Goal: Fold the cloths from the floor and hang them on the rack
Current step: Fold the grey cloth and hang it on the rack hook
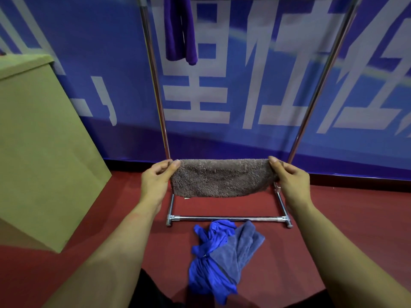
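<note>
Fuzzy brown terry cloth (222, 177), folded oblong.

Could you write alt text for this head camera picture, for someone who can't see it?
Two bare hands, left hand and right hand, hold a folded brown towel stretched before a metal rack. Blue cloths lie on the red floor; a purple cloth hangs above.

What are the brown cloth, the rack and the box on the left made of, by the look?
Brown cloth: looks like terry or microfibre; matte, nubby looped pile, sags softly between both hands.
Rack: metal tube, probably chromed or stainless steel; bright, mirror-like highlights along the bars.
Box: apparently cardboard or fibreboard; flat, dull tan faces with sharp edges, no grain visible.
</note>
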`<state>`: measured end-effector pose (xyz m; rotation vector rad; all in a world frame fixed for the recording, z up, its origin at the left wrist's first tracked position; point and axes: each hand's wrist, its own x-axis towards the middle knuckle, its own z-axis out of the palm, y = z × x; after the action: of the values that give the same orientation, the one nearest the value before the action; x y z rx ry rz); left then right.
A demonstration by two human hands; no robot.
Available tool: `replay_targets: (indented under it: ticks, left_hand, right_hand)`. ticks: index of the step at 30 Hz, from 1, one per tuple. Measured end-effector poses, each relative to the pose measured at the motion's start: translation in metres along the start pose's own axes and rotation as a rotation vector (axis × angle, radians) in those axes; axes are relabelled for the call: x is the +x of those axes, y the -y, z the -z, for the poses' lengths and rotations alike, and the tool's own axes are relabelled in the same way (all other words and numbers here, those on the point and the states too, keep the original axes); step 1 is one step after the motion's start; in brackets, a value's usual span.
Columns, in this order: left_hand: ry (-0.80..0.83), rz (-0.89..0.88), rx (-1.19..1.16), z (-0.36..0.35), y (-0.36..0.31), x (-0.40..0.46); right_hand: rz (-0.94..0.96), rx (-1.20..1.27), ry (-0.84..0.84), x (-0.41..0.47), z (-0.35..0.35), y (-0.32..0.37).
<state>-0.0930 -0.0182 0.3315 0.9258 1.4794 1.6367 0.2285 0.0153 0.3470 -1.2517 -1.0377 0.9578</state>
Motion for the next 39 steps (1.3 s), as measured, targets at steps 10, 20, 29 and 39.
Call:
replay_targets:
  ticks: [10,20,29,39]
  left_hand:
    - [0.001,0.013,-0.042,-0.002,0.0,-0.004]
    - [0.093,0.007,0.02,-0.001,0.003,-0.004]
    - [0.242,0.098,0.071,-0.003,0.009,-0.005]
    - [0.24,0.078,0.066,-0.002,0.011,-0.004]
  right_hand:
    - [-0.006,-0.012,0.034,0.0,-0.002,-0.005]
    - [-0.069,-0.05,0.064,0.004,0.0,-0.016]
    - [-0.115,-0.031,0.221,0.002,0.002,-0.015]
    - [-0.048,-0.146,0.25,0.004,0.005,-0.016]
